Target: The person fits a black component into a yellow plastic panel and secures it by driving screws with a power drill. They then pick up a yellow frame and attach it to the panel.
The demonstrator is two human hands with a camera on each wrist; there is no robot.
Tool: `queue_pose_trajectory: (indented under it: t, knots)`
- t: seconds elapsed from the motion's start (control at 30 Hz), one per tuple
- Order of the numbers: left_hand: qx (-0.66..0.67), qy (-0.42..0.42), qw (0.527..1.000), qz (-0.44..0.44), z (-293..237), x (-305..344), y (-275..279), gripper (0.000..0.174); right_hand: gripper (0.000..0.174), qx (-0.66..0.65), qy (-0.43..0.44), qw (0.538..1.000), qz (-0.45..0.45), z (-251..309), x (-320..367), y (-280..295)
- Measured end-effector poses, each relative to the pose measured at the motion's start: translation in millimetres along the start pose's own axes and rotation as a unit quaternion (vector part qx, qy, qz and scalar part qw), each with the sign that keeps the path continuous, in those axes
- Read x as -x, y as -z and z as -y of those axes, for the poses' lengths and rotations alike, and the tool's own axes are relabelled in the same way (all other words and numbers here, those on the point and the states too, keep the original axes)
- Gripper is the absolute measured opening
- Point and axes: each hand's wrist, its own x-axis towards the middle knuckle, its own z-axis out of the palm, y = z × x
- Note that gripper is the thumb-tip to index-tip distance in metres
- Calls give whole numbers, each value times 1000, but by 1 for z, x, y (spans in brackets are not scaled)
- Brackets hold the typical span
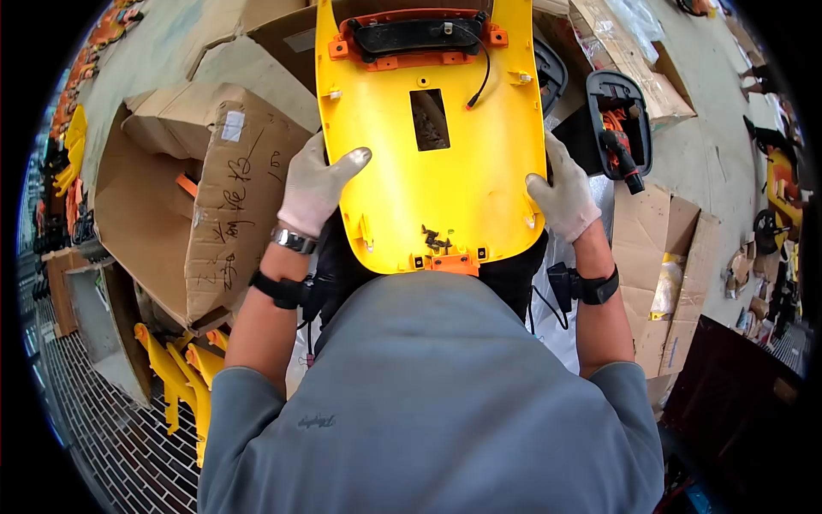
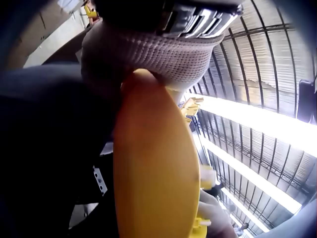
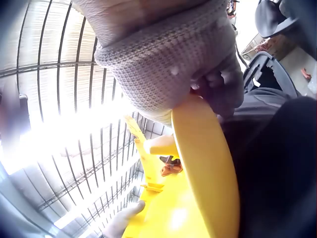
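Note:
A large yellow plastic body panel (image 1: pixel 445 163) with orange brackets, a black top piece and a dangling black cable is held up in front of me, inner side facing me. My gloved left hand (image 1: pixel 315 184) grips its left edge, thumb laid across the inner face. My gloved right hand (image 1: pixel 561 195) grips its right edge. In the left wrist view the panel's yellow edge (image 2: pixel 151 163) runs out from under the glove (image 2: pixel 148 54). In the right wrist view the glove (image 3: pixel 168 59) wraps the panel's rim (image 3: pixel 208 163).
An open cardboard box (image 1: pixel 197 197) with handwriting lies at my left, with yellow parts (image 1: pixel 184 377) below it. A black mirror-shaped tray (image 1: pixel 618 120) holding a drill sits at the right, near more cardboard boxes (image 1: pixel 664 274). A brick-pattern floor (image 1: pixel 120 445) lies lower left.

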Motion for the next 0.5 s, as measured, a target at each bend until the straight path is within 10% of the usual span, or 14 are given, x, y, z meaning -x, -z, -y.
queue_pose_trajectory:
  t: [0.2,0.37,0.5]
  knots:
    - [-12,-38,998,-50,8,11,-14,32,51,299,193,916,-187,51,10,9]
    - [-27,-56,997,-50,21,8,-21,35,22,232,148,952,137,103,37,-41]
    - [-54,-41,996,-55,18,9,-25,37,34,281,91,928,228,97,44,-84]
